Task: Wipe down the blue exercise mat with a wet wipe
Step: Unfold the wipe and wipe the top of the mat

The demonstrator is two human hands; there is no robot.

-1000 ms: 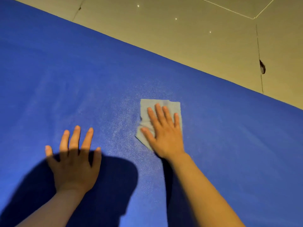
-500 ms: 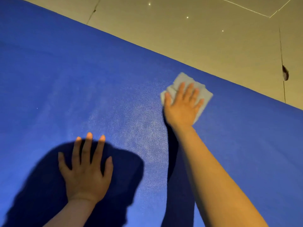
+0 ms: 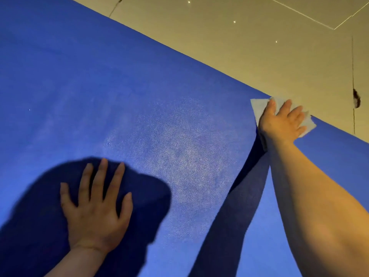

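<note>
Pressing the wet wipe (image 3: 259, 108) flat at the blue mat's (image 3: 139, 96) far edge, the right hand (image 3: 279, 122) was mid-stroke, fingers extended. The left hand (image 3: 95, 212) lay spread, bracing the mat. Next probably called for drawing back across unwiped surface.

Your single head camera looks forward and down, close over the blue mat (image 3: 139, 96), its far edge and tiled floor (image 3: 239, 47) beyond.

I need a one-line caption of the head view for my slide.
Right hand presses a wipe at the far edge of the blue mat; left hand rests flat on it.
</note>
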